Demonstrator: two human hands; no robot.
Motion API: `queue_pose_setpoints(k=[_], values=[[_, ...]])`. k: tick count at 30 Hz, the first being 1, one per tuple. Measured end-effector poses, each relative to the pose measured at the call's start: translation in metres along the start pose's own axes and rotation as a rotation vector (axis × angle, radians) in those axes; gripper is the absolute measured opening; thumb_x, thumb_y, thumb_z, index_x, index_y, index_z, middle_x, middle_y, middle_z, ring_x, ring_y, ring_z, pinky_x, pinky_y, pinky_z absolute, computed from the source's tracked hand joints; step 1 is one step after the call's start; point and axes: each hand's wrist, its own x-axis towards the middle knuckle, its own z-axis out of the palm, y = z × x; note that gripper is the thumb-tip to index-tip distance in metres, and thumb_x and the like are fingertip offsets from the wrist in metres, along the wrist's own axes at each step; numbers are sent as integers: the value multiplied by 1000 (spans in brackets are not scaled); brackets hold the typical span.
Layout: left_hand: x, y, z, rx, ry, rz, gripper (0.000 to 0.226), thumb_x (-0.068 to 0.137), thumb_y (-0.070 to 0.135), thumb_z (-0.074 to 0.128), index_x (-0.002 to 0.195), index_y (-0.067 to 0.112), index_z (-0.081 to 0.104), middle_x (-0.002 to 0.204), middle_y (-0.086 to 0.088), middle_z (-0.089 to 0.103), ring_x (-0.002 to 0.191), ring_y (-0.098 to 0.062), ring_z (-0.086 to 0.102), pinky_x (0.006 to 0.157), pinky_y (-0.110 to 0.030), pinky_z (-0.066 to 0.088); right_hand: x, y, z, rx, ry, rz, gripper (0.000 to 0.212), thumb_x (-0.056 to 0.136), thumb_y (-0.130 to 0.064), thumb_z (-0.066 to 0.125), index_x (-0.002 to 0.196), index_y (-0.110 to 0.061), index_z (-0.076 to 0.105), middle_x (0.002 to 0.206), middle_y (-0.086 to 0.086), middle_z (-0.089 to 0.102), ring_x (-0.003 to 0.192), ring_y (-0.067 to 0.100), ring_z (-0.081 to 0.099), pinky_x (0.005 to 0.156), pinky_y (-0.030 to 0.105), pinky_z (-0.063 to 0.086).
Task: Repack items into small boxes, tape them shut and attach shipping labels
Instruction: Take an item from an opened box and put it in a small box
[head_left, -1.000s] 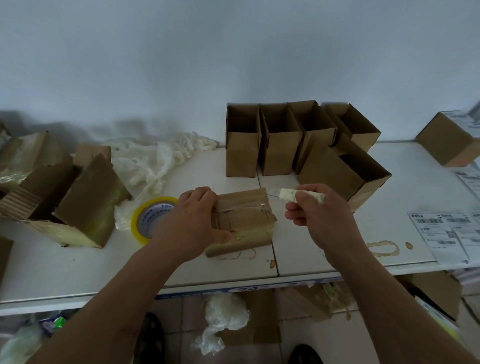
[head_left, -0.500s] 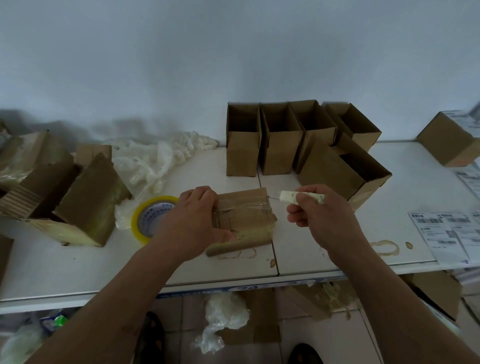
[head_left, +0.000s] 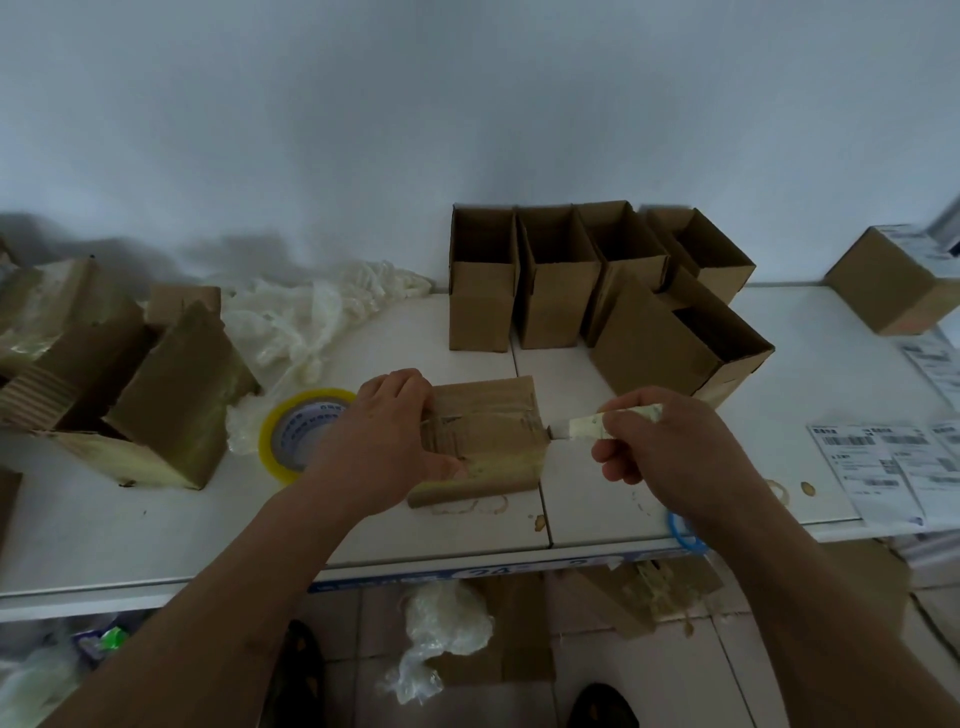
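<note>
A flat taped cardboard package (head_left: 488, 431) lies on the white table (head_left: 156, 525) in front of me. My left hand (head_left: 387, 441) grips its left end, fingers over the top and thumb on the near side. My right hand (head_left: 670, 457) holds a small cream-handled knife (head_left: 602, 423), its blade tip touching the package's right edge. A roll of clear tape with a yellow core (head_left: 301, 434) lies just left of my left hand. Shipping labels (head_left: 883, 467) lie at the table's right.
Several open empty small boxes (head_left: 556, 291) stand behind the package. A closed labelled box (head_left: 898, 291) sits far right. Torn taped cartons (head_left: 130, 374) and crumpled plastic film (head_left: 306, 317) fill the left. A blue ring (head_left: 683, 535) lies at the front edge. Cardboard and plastic scraps litter the floor.
My right hand has dropped the knife from the package's upper right corner down to the middle of its right edge. My left hand has stayed on the package.
</note>
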Motion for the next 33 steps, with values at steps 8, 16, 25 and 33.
queue_pose_setpoints(k=[8, 16, 25, 33], values=[[-1, -14, -4, -126, -95, 29, 65, 78, 42, 78, 134, 30, 45, 157, 12, 22, 145, -13, 15, 114, -31, 23, 5, -16, -8, -7, 3, -183, 10, 99, -23, 52, 97, -25, 61, 76, 0, 70, 62, 9, 64, 63, 23, 53], [-12, -17, -7, -353, -78, -319, 80, 83, 54, 67, 149, 21, 36, 142, 3, 48, 108, -11, 51, 84, -24, 43, 20, -37, 37, -192, -182, -381, 10, 95, -35, 58, 91, -43, 63, 81, -6, 70, 74, 5, 66, 72, 29, 56], [-11, -23, -10, -363, -183, -338, 47, 86, 55, 65, 118, 21, 64, 107, 0, 68, 96, -18, 63, 91, -42, 53, 28, -45, 71, -295, -250, -438, 10, 94, -36, 60, 98, -38, 69, 70, -16, 67, 67, -6, 62, 57, 8, 43], [-9, -22, -10, -388, -185, -333, 42, 87, 51, 66, 111, 17, 67, 103, -5, 69, 90, -20, 64, 87, -43, 53, 33, -45, 78, -518, -212, -528, 19, 100, -36, 51, 107, -35, 69, 69, -18, 60, 63, 0, 56, 55, 11, 37]])
